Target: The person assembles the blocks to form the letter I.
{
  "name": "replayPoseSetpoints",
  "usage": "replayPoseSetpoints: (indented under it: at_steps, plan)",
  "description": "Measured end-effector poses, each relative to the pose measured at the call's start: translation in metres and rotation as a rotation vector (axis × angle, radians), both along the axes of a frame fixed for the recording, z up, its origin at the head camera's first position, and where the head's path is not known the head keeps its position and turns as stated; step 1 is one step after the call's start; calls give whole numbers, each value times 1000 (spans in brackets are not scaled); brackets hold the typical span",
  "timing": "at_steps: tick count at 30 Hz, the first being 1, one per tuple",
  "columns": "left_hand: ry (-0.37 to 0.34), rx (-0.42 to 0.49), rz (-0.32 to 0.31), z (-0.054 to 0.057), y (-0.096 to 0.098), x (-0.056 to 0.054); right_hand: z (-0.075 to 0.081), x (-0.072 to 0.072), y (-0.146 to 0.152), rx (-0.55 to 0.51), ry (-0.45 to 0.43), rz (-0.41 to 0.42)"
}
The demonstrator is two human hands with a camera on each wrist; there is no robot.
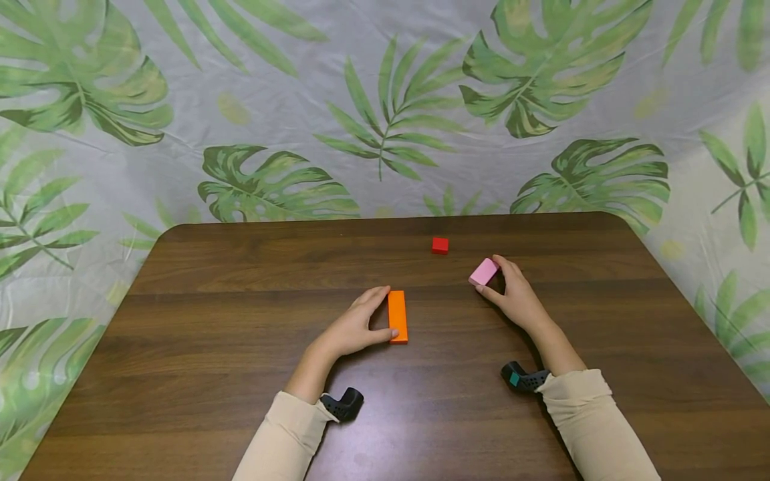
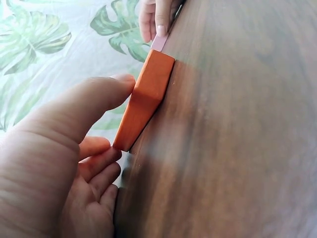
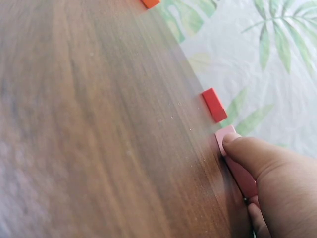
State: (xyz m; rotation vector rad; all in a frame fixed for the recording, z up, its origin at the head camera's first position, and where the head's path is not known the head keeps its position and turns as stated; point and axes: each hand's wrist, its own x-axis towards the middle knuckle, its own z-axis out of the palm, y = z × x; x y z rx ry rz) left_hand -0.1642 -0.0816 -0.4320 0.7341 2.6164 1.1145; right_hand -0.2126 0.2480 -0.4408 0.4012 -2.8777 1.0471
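Thumb and fingertips of my left hand (image 1: 355, 325) span the long orange block (image 1: 398, 317), pinching it near its two ends. The left wrist view shows the thumb against the edge of the orange block (image 2: 147, 89) and fingertips at its lower end. Farther right, my right hand (image 1: 514, 290) pinches a pink block (image 1: 484, 272), its thumb at the near corner and a finger at the far one. In the right wrist view the thumb lies over the pink block (image 3: 241, 174), with the other fingers mostly hidden. Both blocks are low at the tabletop.
A small red block (image 1: 440, 246) lies toward the back of the brown wooden table (image 1: 240, 347), beyond and left of the pink one. Behind the table hangs a leaf-patterned cloth (image 1: 409, 87). A black device (image 1: 344, 405) is worn at each wrist.
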Motion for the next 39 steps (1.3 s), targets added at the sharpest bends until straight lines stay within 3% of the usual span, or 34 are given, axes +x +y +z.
replayPoseSetpoints:
  at_steps: [24, 39]
  plan:
    - [8, 1, 7, -2, 0, -1, 1, 2, -5, -65, 87, -2]
    - [57, 3, -7, -3, 1, -2, 6, 7, -13, -82, 134, 25]
